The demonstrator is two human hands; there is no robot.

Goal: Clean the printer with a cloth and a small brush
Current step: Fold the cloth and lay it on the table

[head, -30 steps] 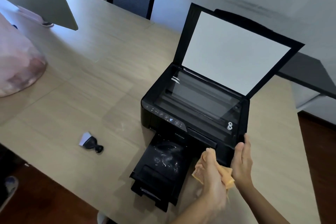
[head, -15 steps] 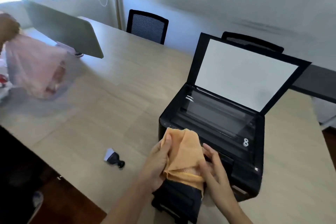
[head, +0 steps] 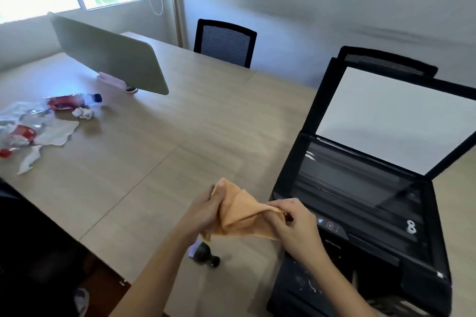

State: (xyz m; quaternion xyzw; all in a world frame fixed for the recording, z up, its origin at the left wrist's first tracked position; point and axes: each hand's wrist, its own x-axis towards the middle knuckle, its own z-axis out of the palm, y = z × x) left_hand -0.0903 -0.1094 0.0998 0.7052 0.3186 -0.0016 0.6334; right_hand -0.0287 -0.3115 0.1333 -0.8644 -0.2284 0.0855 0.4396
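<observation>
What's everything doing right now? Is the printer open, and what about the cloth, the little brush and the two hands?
printer: scanner lid raised, glass uncovered, front tray out with white specks.
orange cloth: off the printer, bunched between both hands.
small brush: lying untouched on the table.
left hand: grips the cloth.
right hand: pinches the cloth.

two chairs point(head: 225, 44), one printer point(head: 373, 203)

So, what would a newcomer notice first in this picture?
Probably the orange cloth, held up over the table between the left hand and the right hand. Next, the black printer at the right, its scanner lid raised. Crumpled litter lies at far left.
</observation>
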